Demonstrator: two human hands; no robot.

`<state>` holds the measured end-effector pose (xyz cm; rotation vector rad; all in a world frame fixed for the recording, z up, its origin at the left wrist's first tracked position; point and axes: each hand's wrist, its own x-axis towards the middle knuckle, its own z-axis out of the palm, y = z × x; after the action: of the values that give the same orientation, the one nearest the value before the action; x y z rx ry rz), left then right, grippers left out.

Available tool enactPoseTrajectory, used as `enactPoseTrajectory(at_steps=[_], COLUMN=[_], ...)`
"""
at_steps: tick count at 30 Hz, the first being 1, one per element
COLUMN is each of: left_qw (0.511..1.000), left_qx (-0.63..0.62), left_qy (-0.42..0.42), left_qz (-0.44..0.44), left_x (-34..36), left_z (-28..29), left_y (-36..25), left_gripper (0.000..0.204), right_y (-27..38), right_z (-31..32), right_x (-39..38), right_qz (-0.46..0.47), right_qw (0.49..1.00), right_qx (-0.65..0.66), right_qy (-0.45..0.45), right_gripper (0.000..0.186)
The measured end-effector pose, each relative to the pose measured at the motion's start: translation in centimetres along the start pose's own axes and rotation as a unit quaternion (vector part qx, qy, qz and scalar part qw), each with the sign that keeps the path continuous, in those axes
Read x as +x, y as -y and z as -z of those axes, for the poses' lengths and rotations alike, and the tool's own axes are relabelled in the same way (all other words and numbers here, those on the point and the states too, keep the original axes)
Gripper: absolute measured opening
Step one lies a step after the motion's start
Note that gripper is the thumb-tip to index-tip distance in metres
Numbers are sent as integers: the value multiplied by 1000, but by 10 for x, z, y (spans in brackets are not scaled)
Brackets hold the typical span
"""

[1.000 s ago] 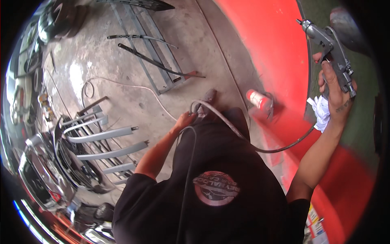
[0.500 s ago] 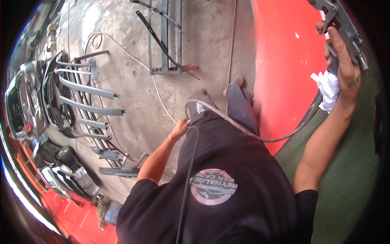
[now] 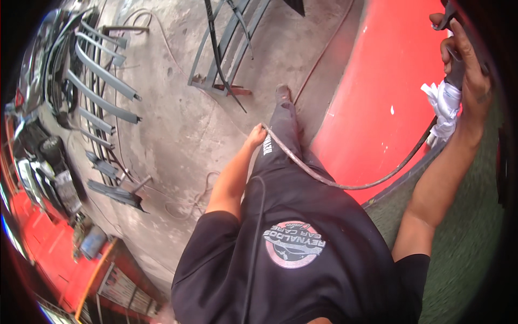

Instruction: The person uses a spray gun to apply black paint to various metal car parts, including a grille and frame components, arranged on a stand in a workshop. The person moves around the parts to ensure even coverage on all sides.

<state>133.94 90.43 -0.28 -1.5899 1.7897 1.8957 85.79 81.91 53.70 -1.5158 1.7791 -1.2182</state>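
Observation:
My left hand [image 3: 256,135] is closed around a brownish air hose [image 3: 332,183] in front of my legs. From there the hose sags across my body and rises to the upper right. Up there my right hand [image 3: 470,67] grips what looks like a spray gun [image 3: 456,69] by its handle, fingers curled at the trigger. A white cloth [image 3: 447,108] is tied around the lower end, where the hose comes in. Most of the gun's body is lost in the dark rim of the picture.
Smooth red flooring [image 3: 372,102] lies to my right, beside dark green ground [image 3: 456,227]. Grey trim strips [image 3: 105,110] hang on a rack at left. A metal stand [image 3: 208,83] with dark strips is ahead. Thin hoses [image 3: 171,54] trail over the concrete.
My view has turned and I have stepped. The loop of hose by my left hand has straightened. My right hand and the spray gun have shifted further toward the right rim.

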Motion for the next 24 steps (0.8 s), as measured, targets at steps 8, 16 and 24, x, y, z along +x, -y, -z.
enactPoseTrajectory(at_steps=[8, 16, 24], left_qw=[989, 989, 980], left_qx=[54, 110, 177], left_qy=[-115, -76, -10], left_qz=[-71, 64, 89], left_x=[73, 128, 158], left_z=[-32, -26, -37], left_y=[-95, -196, -227], left_gripper=[49, 53, 49], right_y=[-14, -82, -222], right_z=[-16, -3, -29], right_x=[117, 196, 246], right_qz=[-29, -52, -106], right_qw=[990, 993, 994], right_qx=[-140, -101, 8], right_qy=[4, -16, -4], right_gripper=[27, 23, 32])
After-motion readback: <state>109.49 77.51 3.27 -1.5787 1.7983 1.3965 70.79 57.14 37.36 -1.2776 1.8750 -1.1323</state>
